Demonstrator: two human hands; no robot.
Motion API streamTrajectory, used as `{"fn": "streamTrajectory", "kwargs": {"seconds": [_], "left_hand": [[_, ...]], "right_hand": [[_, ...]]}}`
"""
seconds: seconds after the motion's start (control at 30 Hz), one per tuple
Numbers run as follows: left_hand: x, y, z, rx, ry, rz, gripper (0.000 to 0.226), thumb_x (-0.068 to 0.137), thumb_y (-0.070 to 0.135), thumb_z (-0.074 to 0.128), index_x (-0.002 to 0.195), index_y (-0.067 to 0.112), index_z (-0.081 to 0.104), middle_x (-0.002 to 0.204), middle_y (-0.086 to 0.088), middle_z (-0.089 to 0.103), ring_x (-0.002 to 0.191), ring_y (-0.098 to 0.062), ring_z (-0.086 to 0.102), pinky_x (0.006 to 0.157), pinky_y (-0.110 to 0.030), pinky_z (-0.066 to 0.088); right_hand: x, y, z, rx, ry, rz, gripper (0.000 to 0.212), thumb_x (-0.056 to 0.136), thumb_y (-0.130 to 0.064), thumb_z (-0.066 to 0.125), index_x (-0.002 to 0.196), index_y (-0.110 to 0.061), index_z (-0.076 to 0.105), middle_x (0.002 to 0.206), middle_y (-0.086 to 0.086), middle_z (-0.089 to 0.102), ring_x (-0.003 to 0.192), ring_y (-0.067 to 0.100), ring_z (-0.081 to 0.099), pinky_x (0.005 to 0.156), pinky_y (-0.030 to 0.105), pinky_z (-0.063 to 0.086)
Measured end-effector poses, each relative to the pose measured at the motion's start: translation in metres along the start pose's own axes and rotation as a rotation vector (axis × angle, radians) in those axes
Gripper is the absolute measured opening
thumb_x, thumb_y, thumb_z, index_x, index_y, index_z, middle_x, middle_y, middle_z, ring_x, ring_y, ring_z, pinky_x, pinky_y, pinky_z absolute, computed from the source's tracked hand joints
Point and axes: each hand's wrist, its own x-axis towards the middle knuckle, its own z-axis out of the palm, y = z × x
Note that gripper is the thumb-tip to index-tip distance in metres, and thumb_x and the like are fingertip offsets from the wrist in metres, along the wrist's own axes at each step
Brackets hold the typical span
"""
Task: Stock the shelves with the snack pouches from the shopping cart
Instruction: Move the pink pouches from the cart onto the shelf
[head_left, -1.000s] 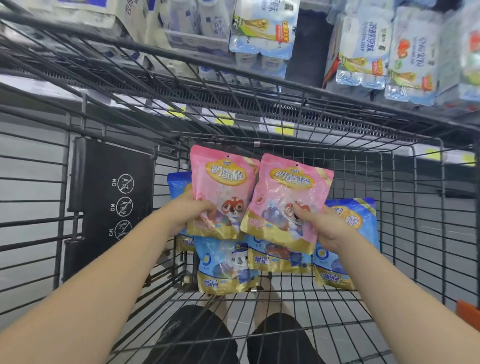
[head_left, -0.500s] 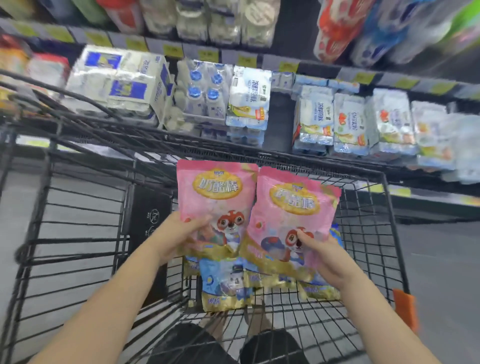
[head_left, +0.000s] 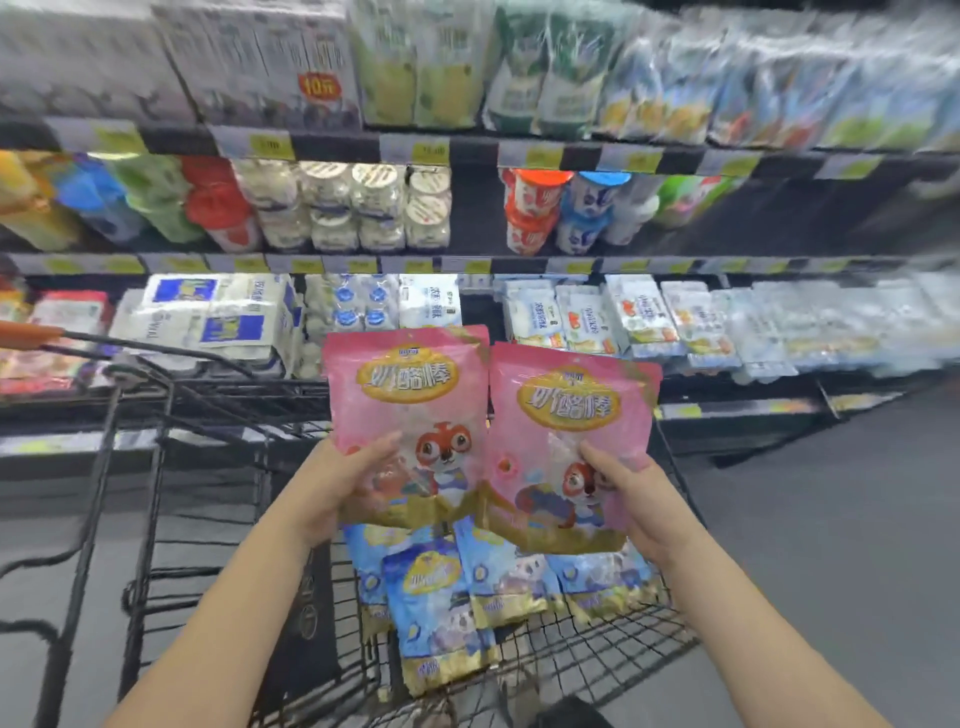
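I hold two pink snack pouches side by side above the black wire shopping cart (head_left: 135, 467). My left hand (head_left: 332, 483) grips the left pink pouch (head_left: 405, 405) by its lower left corner. My right hand (head_left: 636, 499) grips the right pink pouch (head_left: 566, 431) by its lower right edge. Both pouches show a yellow label and a cartoon squirrel, and they stand upright, facing me. Several blue snack pouches (head_left: 441, 603) lean in the cart below them, partly hidden by the pink ones.
Store shelves (head_left: 467, 150) fill the view ahead, stocked with cartons, cups and multipacks of bottles. A dark gap (head_left: 478, 312) lies on the lower shelf just above the pink pouches. The cart's orange handle end (head_left: 26, 332) is at left. Grey floor lies at right.
Both hands have lifted the pink pouches up out of the cart toward the shelves. My view has tilted upward, showing higher shelves.
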Motion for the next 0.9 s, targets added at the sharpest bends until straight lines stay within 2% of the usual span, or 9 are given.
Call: {"fn": "streamTrajectory", "kwargs": {"seconds": [0.07, 0.2, 0.27, 0.37, 0.47, 0.57, 0.7, 0.8, 0.9], "left_hand": [[0.000, 0.009, 0.008, 0.012, -0.025, 0.027, 0.054, 0.074, 0.041, 0.085, 0.120, 0.020, 0.069, 0.113, -0.018, 0.073, 0.066, -0.022, 0.069, 0.044, -0.029, 0.054], [-0.013, 0.026, 0.037, 0.033, -0.070, 0.051, 0.046, 0.081, 0.030, 0.083, 0.120, 0.010, 0.067, 0.111, -0.021, 0.073, 0.074, -0.028, 0.075, 0.047, -0.032, 0.057], [-0.018, 0.029, 0.051, 0.065, -0.072, 0.069, 0.047, 0.080, 0.032, 0.084, 0.119, 0.012, 0.067, 0.113, -0.021, 0.072, 0.092, -0.038, 0.074, 0.050, -0.035, 0.058], [-0.027, 0.032, 0.079, 0.095, -0.081, 0.086, 0.046, 0.076, 0.040, 0.087, 0.115, 0.023, 0.070, 0.113, -0.016, 0.074, 0.098, -0.041, 0.072, 0.060, -0.044, 0.062], [-0.036, 0.035, 0.123, 0.107, -0.091, 0.102, 0.039, 0.079, 0.037, 0.085, 0.113, 0.024, 0.071, 0.112, -0.014, 0.075, 0.089, -0.040, 0.073, 0.062, -0.042, 0.061], [-0.044, 0.033, 0.185, 0.085, -0.088, 0.100, 0.041, 0.086, 0.030, 0.077, 0.123, 0.017, 0.066, 0.112, -0.013, 0.075, 0.075, -0.024, 0.073, 0.056, -0.037, 0.061], [-0.044, 0.025, 0.273, 0.018, -0.057, 0.130, 0.045, 0.078, 0.025, 0.081, 0.118, 0.009, 0.067, 0.098, -0.010, 0.077, 0.060, -0.021, 0.070, 0.044, -0.029, 0.055], [-0.040, 0.030, 0.327, 0.000, -0.081, 0.166, 0.038, 0.084, 0.022, 0.076, 0.120, 0.011, 0.066, 0.110, -0.014, 0.075, 0.059, -0.018, 0.070, 0.045, -0.031, 0.056], [-0.036, 0.042, 0.367, 0.049, -0.086, 0.217, 0.035, 0.086, 0.024, 0.076, 0.119, 0.016, 0.067, 0.106, -0.015, 0.074, 0.057, -0.018, 0.067, 0.051, -0.034, 0.057]], "right_hand": [[-0.010, -0.009, -0.009, 0.000, 0.017, -0.018, 0.048, 0.083, -0.028, 0.077, 0.120, 0.002, 0.070, 0.116, 0.023, 0.073, 0.110, 0.037, 0.070, 0.082, 0.039, 0.060], [-0.024, -0.023, -0.031, 0.054, -0.001, -0.055, 0.042, 0.093, -0.018, 0.070, 0.131, -0.001, 0.064, 0.126, 0.020, 0.070, 0.119, 0.036, 0.066, 0.107, 0.051, 0.049], [-0.028, -0.030, -0.044, 0.059, -0.014, -0.070, 0.042, 0.094, -0.018, 0.069, 0.132, -0.003, 0.063, 0.127, 0.022, 0.069, 0.118, 0.037, 0.067, 0.104, 0.050, 0.050], [-0.033, -0.042, -0.069, 0.084, -0.029, -0.089, 0.044, 0.094, -0.018, 0.069, 0.134, -0.001, 0.062, 0.128, 0.023, 0.068, 0.117, 0.039, 0.067, 0.102, 0.049, 0.051], [-0.041, -0.058, -0.108, 0.087, -0.051, -0.117, 0.042, 0.095, -0.018, 0.067, 0.134, -0.002, 0.062, 0.127, 0.023, 0.068, 0.118, 0.041, 0.066, 0.105, 0.056, 0.048], [-0.049, -0.081, -0.161, 0.075, -0.039, -0.160, 0.042, 0.094, -0.017, 0.068, 0.133, -0.003, 0.062, 0.126, 0.021, 0.070, 0.118, 0.041, 0.066, 0.104, 0.059, 0.049], [-0.063, -0.117, -0.239, 0.099, -0.005, -0.244, 0.039, 0.091, -0.015, 0.066, 0.129, -0.003, 0.065, 0.123, 0.017, 0.072, 0.114, 0.035, 0.069, 0.100, 0.053, 0.053], [-0.073, -0.140, -0.287, 0.108, 0.000, -0.276, 0.034, 0.094, -0.013, 0.064, 0.126, -0.003, 0.067, 0.121, 0.017, 0.073, 0.113, 0.035, 0.070, 0.095, 0.049, 0.057], [-0.073, -0.160, -0.326, 0.098, -0.003, -0.321, 0.040, 0.093, -0.011, 0.066, 0.133, -0.004, 0.062, 0.125, 0.018, 0.071, 0.116, 0.035, 0.068, 0.100, 0.050, 0.053]]}}
